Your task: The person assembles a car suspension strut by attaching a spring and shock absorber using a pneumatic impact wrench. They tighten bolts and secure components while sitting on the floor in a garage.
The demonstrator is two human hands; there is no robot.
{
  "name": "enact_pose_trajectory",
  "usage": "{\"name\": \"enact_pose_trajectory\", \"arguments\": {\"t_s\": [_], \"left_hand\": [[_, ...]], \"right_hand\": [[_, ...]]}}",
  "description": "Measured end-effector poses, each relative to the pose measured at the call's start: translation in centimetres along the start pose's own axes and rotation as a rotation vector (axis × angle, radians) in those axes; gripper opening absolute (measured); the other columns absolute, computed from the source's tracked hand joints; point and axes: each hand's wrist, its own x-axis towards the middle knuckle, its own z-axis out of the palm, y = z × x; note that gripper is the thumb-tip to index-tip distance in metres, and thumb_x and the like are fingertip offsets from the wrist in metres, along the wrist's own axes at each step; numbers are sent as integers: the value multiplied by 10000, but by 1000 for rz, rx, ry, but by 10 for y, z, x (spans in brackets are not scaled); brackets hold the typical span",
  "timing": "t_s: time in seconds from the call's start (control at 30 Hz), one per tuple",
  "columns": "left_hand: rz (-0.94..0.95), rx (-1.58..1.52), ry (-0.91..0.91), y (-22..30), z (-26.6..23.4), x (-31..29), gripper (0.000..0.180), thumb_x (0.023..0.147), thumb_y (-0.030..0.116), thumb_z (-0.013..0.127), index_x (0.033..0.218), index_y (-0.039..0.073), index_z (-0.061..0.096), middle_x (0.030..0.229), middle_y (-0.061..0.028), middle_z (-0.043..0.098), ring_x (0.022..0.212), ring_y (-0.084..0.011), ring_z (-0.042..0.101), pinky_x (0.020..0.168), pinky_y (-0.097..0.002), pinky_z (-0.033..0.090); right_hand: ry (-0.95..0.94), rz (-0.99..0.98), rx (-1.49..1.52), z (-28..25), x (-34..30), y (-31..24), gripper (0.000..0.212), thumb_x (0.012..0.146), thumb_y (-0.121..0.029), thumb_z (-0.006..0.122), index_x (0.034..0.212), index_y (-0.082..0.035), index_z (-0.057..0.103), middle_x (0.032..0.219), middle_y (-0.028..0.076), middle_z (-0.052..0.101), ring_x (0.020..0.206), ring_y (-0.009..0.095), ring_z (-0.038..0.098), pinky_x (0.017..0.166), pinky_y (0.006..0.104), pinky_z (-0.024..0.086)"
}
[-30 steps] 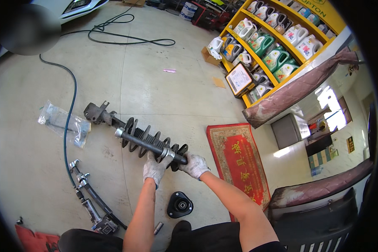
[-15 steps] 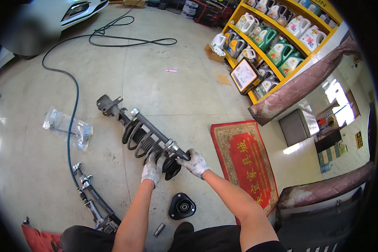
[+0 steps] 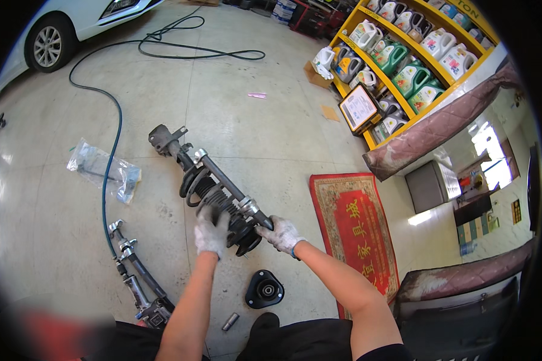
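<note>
A shock absorber strut with a dark coil spring lies tilted across the floor in front of me. Alongside the spring runs a spring compressor, a dark rod with silver clamps. My right hand, in a whitish glove, is closed around the compressor's near end. Slightly blurred, my gloved left hand is against the left side of the lower coils, thumb and fingers apart. Below the strut sits a black strut mount, with a small metal socket to its lower left.
At left, an air tool and a second clamped rod lie by a dark hose. A plastic bag is nearby. A red mat, a yellow bottle shelf and a white car surround the floor.
My left hand has shifted left along the spring, its fingers loosening from the lower coils. The right hand stays on the compressor's end. The whole view has shifted slightly.
</note>
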Motion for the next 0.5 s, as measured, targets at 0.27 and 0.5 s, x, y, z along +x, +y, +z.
{"name": "enact_pose_trajectory", "arguments": {"t_s": [0.27, 0.5], "left_hand": [[23, -107, -207, 62, -87, 129, 699, 897, -40, 566, 1549, 107, 364, 1252, -171, 675, 1123, -282, 694, 953, -346, 561], [223, 361, -241, 22, -66, 163, 461, 894, 49, 605, 1353, 90, 589, 1141, -138, 719, 1049, -234, 697, 950, -343, 532]], "right_hand": [[17, -63, -114, 14, -11, -19, 650, 897, -615, 617, 1063, 14, 634, 1028, 282, 692, 1010, 438, 677, 891, 491, 526], [48, -18, -112, 22, -17, -21, 609, 920, -583, 619, 1105, -5, 568, 941, 283, 698, 943, 451, 695, 850, 508, 544]]}}
